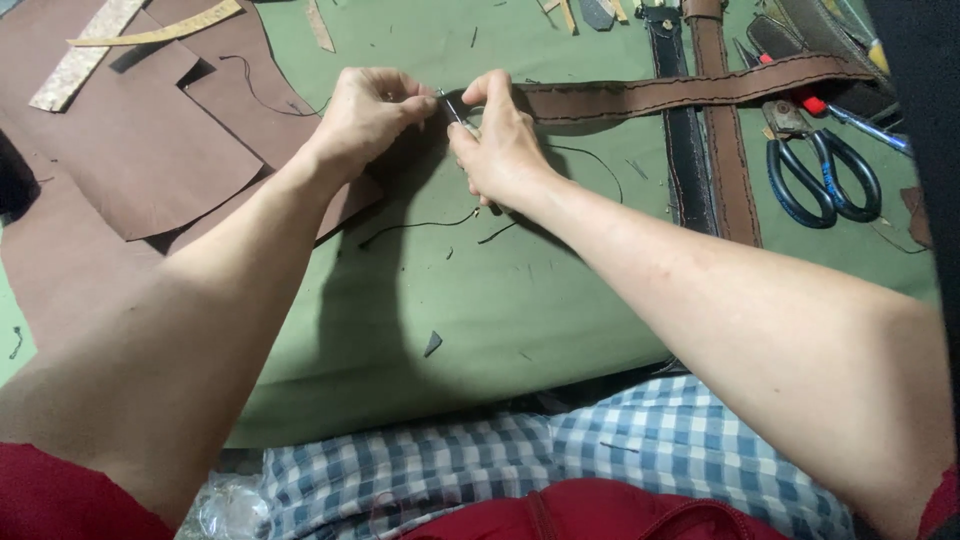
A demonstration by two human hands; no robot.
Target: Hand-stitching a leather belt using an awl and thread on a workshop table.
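Note:
My left hand (pixel 368 112) and my right hand (pixel 500 140) meet above the green mat, fingertips almost touching. Between them a thin metal needle (pixel 452 106) shows; both hands pinch at it near the end of a brown stitched leather strap (pixel 690 92) that runs off to the right. My right hand holds the strap's end. A dark thread (pixel 420 224) trails on the mat below the hands.
Brown leather sheets (pixel 130 150) lie at the left with pale strips (pixel 85 55) on top. Two more straps (pixel 705 150) run top to bottom at the right, beside blue-handled scissors (pixel 820 175) and other tools. The green mat (pixel 480 300) carries small scraps.

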